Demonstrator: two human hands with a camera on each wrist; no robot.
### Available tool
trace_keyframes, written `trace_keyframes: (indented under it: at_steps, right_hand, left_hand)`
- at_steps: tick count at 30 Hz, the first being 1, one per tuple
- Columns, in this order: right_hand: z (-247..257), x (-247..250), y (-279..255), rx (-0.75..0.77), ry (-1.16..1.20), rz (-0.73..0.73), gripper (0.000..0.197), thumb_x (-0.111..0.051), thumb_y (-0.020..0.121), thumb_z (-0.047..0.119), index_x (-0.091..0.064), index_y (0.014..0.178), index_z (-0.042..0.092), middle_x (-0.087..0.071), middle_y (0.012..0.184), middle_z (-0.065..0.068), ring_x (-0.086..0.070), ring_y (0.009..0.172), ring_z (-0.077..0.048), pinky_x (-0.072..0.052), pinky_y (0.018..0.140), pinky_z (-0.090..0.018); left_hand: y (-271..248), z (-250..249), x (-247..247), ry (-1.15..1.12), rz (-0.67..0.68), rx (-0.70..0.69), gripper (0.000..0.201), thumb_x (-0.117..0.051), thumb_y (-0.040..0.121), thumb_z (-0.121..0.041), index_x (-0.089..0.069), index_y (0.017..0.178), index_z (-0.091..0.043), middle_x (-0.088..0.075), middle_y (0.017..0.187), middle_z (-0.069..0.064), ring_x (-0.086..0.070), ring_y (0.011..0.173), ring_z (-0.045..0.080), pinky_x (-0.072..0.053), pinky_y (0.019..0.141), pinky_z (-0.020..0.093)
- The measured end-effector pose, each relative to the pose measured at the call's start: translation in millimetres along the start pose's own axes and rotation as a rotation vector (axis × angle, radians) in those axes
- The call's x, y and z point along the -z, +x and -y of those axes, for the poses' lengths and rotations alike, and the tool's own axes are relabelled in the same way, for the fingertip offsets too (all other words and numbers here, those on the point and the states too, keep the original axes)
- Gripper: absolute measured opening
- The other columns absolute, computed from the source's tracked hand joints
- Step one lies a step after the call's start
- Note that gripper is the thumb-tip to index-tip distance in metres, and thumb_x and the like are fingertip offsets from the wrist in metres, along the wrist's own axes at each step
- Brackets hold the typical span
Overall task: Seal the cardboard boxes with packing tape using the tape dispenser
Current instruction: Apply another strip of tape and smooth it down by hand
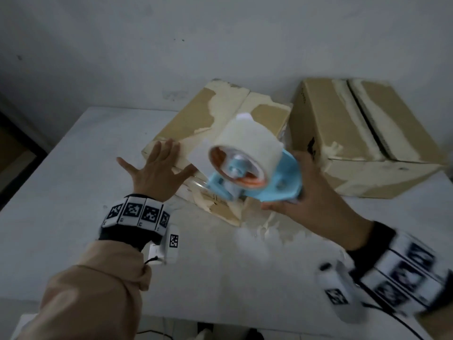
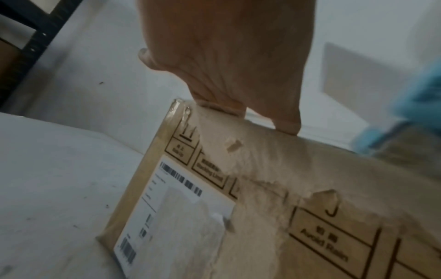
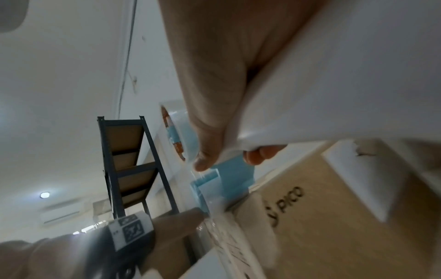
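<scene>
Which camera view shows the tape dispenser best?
The head view: the whole blue tape dispenser with its roll shows, gripped by the right hand. The right wrist view shows only parts behind the fingers; the left wrist view shows a blurred blue edge.

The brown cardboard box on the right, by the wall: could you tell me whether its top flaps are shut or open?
Partly open. The brown cardboard box on the right shows a dark gap between its top flaps, with no tape across it.

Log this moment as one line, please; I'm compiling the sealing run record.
stage: taping near box | left hand: flat on near box | right hand: grips tape dispenser above box | far box: flaps unsealed
</scene>
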State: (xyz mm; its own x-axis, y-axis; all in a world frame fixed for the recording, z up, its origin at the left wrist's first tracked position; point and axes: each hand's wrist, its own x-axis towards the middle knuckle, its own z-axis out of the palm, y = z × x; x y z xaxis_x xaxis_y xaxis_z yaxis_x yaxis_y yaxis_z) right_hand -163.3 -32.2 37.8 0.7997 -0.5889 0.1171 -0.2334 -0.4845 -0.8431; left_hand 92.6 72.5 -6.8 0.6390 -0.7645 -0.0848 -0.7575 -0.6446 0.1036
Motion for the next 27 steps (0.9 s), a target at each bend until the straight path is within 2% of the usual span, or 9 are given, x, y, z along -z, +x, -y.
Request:
trace_keyframes:
  at_steps: [2,6,8,12,16,19,22,25,27]
  right_hand:
    - [-11.1,20.0,-27.1,-0.060,0.015,0.027,0.060,-0.081,0.065,0.034,-0.035,0.100,0.051,-0.056,0.092,0.019,-0.055,0.087,0.014,-0.047,0.077,-0.014]
    - [-35.9,38.9,-61.5,-0.141,0.146,-0.105,0.082,-0.081,0.046,0.064,-0.040,0.115,0.046,-0.062,0.107,0.015,-0.062,0.098,-0.011,-0.053,0.082,-0.048]
    - [-44.9,37.7,-61.9,-0.142,0.140,-0.100,0.083,-0.082,0.045,0.063,-0.039,0.114,0.048,-0.062,0.108,0.016,-0.063,0.099,-0.015,-0.053,0.081,-0.052]
    - [-44.5,30.2,-53.6,-0.111,0.049,-0.108,0.071,-0.080,0.048,0.057,-0.031,0.098,0.067,-0.057,0.102,0.036,-0.059,0.097,0.002,-0.053,0.081,-0.038]
    - [-51.6,26.1,-53.8,-0.103,0.067,-0.118,0.071,-0.081,0.052,0.040,-0.032,0.093,0.070,-0.055,0.101,0.038,-0.058,0.096,0.004,-0.053,0.081,-0.043]
    - [-56.2,21.2,-55.0,-0.095,0.078,-0.143,0.068,-0.082,0.055,0.048,-0.032,0.098,0.062,-0.055,0.102,0.038,-0.059,0.096,0.002,-0.054,0.077,-0.030]
    - [-70.1,16.3,-59.9,-0.120,0.122,-0.145,0.068,-0.081,0.053,0.040,-0.035,0.104,0.040,-0.061,0.097,0.027,-0.061,0.092,0.004,-0.052,0.072,-0.017]
    - [-91.6,15.1,-83.5,-0.248,0.063,-0.092,0.070,-0.084,0.054,0.038,-0.039,0.108,0.035,-0.063,0.095,0.010,-0.063,0.092,-0.005,-0.055,0.076,-0.031]
    - [-107.4,16.0,-104.2,-0.317,0.077,-0.140,0.071,-0.085,0.053,0.035,-0.042,0.108,0.032,-0.064,0.093,0.009,-0.064,0.089,-0.002,-0.055,0.072,-0.029]
  left_hand:
    - [1.0,-0.8,0.2,-0.022,0.003,0.012,0.079,-0.015,0.082,-0.073,-0.006,0.148,-0.031,0.001,0.156,-0.015,0.004,0.144,0.006,0.017,0.097,0.071]
    - [0.3,-2.5,-0.5,-0.055,-0.002,0.015,0.080,-0.017,0.081,-0.075,-0.008,0.147,-0.032,-0.001,0.156,-0.015,0.004,0.143,0.006,0.015,0.098,0.071]
    - [0.2,-3.2,1.1,-0.050,0.012,0.016,0.079,-0.017,0.081,-0.074,-0.008,0.147,-0.032,0.000,0.156,-0.015,0.005,0.143,0.007,0.015,0.098,0.071]
    - [-5.1,-12.7,5.8,0.009,0.020,0.006,0.069,-0.012,0.087,-0.066,-0.008,0.147,-0.033,0.001,0.157,-0.010,0.008,0.144,0.012,0.013,0.100,0.073]
    - [-31.5,-58.5,-3.8,0.001,0.014,-0.118,0.073,-0.019,0.086,-0.066,-0.009,0.148,-0.029,-0.002,0.157,-0.007,0.005,0.145,0.013,0.010,0.102,0.069]
    - [-41.4,-71.6,-14.1,-0.073,0.023,-0.103,0.086,-0.024,0.078,-0.074,-0.004,0.148,-0.028,0.002,0.157,-0.009,0.005,0.144,0.012,0.009,0.104,0.068]
    - [-38.8,-65.7,-14.8,-0.070,0.014,-0.093,0.086,-0.022,0.077,-0.075,-0.003,0.148,-0.030,0.002,0.157,-0.010,0.005,0.144,0.010,0.011,0.102,0.070]
    - [-37.4,-66.0,-14.0,-0.088,0.032,-0.100,0.089,-0.020,0.075,-0.078,-0.002,0.148,-0.030,0.002,0.157,-0.011,0.005,0.144,0.010,0.013,0.101,0.070]
    - [-36.3,-66.1,-15.3,-0.106,0.037,-0.101,0.091,-0.017,0.072,-0.079,-0.002,0.148,-0.030,0.003,0.157,-0.011,0.005,0.144,0.010,0.012,0.102,0.070]
